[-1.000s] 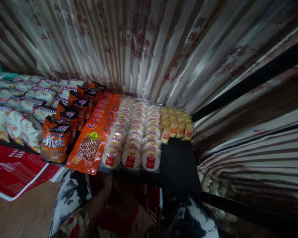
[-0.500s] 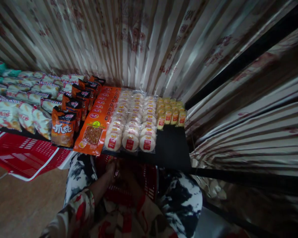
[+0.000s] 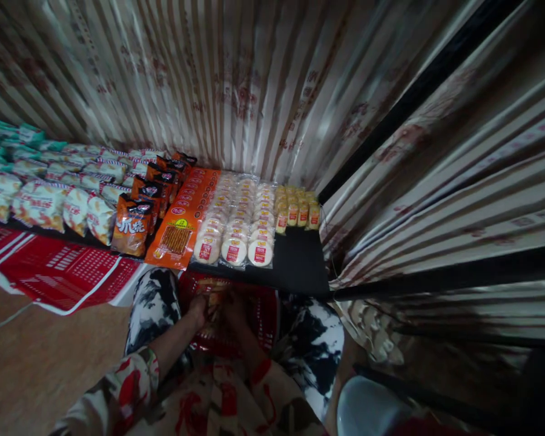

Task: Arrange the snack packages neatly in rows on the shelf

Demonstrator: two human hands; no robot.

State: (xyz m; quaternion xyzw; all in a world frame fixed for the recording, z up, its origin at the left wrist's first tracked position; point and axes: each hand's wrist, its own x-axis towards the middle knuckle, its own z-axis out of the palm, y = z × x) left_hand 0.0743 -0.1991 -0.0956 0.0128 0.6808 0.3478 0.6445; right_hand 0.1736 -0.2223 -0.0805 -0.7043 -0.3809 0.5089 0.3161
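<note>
Both hands were lowered into a red basket (image 3: pixel 258 315) held between the person's knees, below the front edge of the bench (image 3: pixel 300 266). The left hand (image 3: pixel 198 310) and the right hand (image 3: pixel 234 303) lay close together over a dim, yellowish packet (image 3: pixel 214 297) inside the basket. The area was dark and blurred; whether the fingers were closed on the packet or merely resting against it could not be told. The packet's print was unreadable.

On the bench, three rows of round cakes (image 3: pixel 236 227) in clear wrap ran back toward the curtain (image 3: pixel 254 91). Just right of them stood a short block of small yellow packets (image 3: pixel 297 209), with bare dark bench surface in front. Left of the cakes lay a row of flat orange packs (image 3: pixel 181 224), then dark-orange bags (image 3: pixel 134 227), then pale snack bags (image 3: pixel 45 203) cut off by the left frame edge.

A flat red crate panel (image 3: pixel 59 275) lay under the bench edge at left, partly out of frame. A grey rounded object (image 3: pixel 367 406) at the lower right was cut off and could not be identified.
</note>
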